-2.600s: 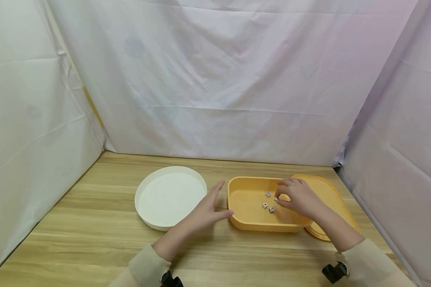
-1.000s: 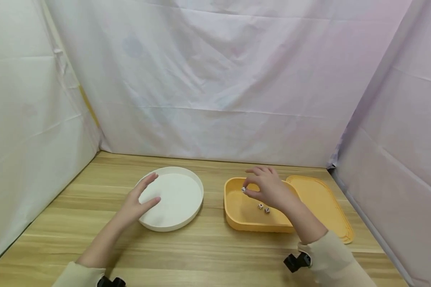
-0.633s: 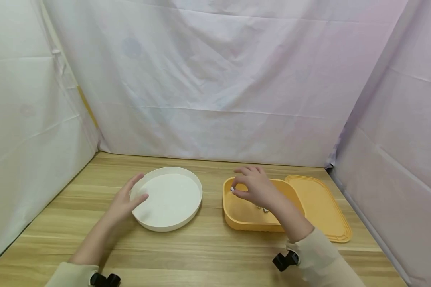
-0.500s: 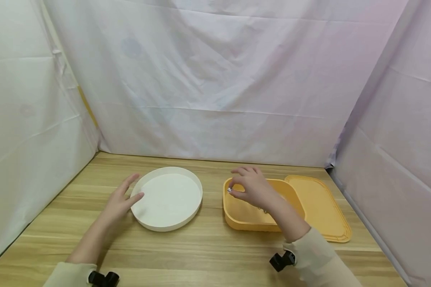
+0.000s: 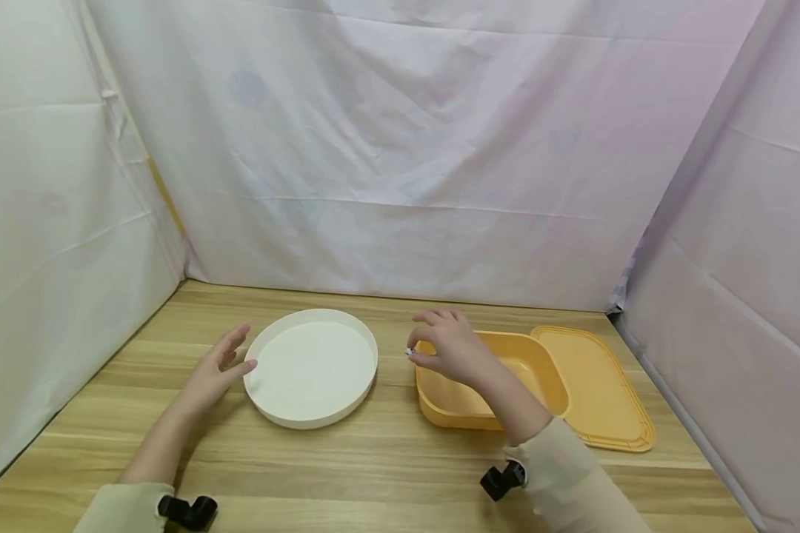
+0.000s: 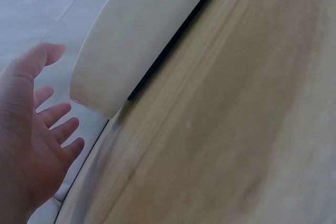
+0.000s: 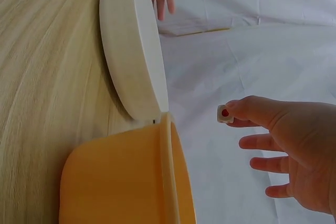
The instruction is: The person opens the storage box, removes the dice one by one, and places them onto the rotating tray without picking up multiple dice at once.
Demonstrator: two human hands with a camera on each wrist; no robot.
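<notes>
Fingertips of your right hand [image 5: 443, 348] pinch the die [image 7: 224, 114]; lower it over the white tray [image 5: 267, 411], left hand [image 5: 216, 370] spread wide beside it.

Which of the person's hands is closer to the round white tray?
Left. The left hand is open just beside the white tray's left rim; contact is unclear. The right hand pinches a die over the yellow tub's left edge, farther off.

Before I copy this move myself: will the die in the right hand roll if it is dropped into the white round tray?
Probably a little: the die is a small cube, pinched by the right hand between thumb and fingertip. It looks hard and light, so it may bounce and tumble. The white tray's raised rim should likely keep it in.
</notes>
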